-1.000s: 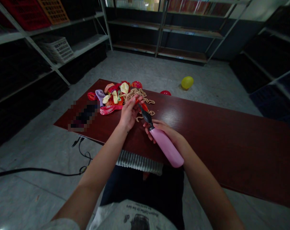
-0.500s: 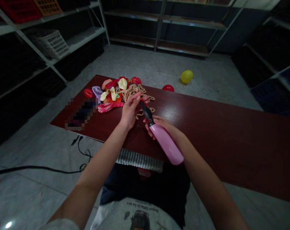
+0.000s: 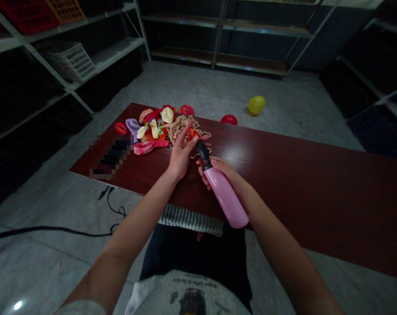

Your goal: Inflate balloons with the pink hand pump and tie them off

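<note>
Two hands meet over the dark red table, working a pink hand pump and a small orange balloon. The pump is a smooth pale-pink cylinder with a rounded butt end that points back toward the person, and a black tapered nozzle at the front that narrows to a tip. It lies tilted, nozzle up and away, body slanting down to the right above the table's near edge. The right hand is wrapped around the pink barrel just behind the black collar, fingers clenched on it from below and the side. The left hand pinches the orange balloon at the nozzle tip between thumb and fingers, the forefinger stretched upward; the balloon is limp and crumpled, uninflated, and whether its neck already sits over the tip cannot be told. Just beyond lies a heap of flat balloons in red, yellow, purple and pink, beside a tangle of tan string. On the floor past the table sit a yellow inflated balloon and a red inflated balloon.
</note>
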`<state>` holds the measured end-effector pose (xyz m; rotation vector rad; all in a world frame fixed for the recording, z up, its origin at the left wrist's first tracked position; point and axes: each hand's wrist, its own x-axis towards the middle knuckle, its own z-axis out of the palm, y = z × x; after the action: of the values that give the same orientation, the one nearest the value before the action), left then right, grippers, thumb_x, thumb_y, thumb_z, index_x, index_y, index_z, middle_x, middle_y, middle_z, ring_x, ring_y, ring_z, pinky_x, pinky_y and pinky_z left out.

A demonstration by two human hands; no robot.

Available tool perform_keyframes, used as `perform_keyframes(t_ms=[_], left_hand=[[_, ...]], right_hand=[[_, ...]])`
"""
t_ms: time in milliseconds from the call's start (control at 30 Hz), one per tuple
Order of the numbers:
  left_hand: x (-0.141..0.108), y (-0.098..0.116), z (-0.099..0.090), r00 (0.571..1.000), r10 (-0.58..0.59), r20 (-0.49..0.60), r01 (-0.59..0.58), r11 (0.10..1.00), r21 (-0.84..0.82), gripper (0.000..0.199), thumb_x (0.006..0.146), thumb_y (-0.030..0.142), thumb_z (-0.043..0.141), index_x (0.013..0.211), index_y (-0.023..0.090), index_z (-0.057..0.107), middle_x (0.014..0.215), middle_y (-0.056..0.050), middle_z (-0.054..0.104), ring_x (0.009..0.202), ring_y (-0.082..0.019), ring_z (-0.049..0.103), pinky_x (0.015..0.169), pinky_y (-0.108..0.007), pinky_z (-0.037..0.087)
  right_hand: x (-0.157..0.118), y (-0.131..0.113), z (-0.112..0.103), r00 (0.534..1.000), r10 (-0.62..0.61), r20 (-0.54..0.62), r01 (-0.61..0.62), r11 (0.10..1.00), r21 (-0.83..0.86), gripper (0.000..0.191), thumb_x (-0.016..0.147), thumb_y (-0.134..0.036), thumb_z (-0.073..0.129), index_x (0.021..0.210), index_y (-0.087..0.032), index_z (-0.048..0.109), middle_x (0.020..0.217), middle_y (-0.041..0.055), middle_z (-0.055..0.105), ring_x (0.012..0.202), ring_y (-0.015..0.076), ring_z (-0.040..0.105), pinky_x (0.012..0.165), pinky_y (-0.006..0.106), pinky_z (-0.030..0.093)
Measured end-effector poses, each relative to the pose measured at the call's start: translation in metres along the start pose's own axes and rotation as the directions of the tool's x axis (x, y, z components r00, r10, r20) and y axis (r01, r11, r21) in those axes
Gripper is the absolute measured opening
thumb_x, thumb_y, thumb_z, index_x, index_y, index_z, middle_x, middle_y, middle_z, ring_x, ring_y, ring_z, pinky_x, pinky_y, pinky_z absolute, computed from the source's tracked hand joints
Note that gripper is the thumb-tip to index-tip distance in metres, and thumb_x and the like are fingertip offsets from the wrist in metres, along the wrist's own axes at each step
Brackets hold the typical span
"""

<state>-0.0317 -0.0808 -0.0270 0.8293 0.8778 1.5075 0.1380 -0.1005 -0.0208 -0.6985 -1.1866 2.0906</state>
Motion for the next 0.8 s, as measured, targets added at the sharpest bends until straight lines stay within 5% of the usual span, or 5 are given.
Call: perform_keyframes(t_ms=[300,433,800], left_hand=[[0.002,-0.011,0.006,0.992,0.01,-0.122,-0.023,0.994,-0.11,0.05,0.088,0.041,0.089,0.115,0.026,0.049,0.119,-0.008,0.081,0.103,-0.027,0.08,0.072,-0.029,0.066],[0.001,-0.006,0.009,0.997,-0.072,-0.035,0.067,0.989,-0.131,0.044,0.086,0.047,0.088,0.1,0.021,0.056,0.115,-0.013,0.081,0.097,-0.028,0.081,0.067,-0.028,0.064],[-0.001,0.007,0.01,0.978,-0.206,0.026,0.208,0.975,-0.076,0.029,0.099,0.041,0.073,0.109,0.015,0.077,0.116,-0.016,0.081,0.1,-0.027,0.079,0.06,-0.023,0.059]], right_hand=[[0.003,0.009,0.006,0.996,0.029,-0.09,-0.029,1.0,0.004,0.044,0.083,-0.054,0.084,0.113,-0.026,0.068,0.091,0.0013,0.073,0.068,0.0162,0.07,0.06,0.032,0.065],[0.002,0.007,0.009,0.993,0.031,-0.112,-0.032,0.999,-0.007,0.05,0.081,-0.056,0.086,0.116,-0.025,0.067,0.091,0.0005,0.073,0.068,0.0157,0.07,0.062,0.032,0.065],[-0.001,0.003,0.007,0.995,0.01,-0.096,-0.016,0.998,-0.068,0.047,0.085,-0.058,0.08,0.117,-0.026,0.069,0.094,0.0009,0.072,0.068,0.0149,0.069,0.059,0.031,0.063]])
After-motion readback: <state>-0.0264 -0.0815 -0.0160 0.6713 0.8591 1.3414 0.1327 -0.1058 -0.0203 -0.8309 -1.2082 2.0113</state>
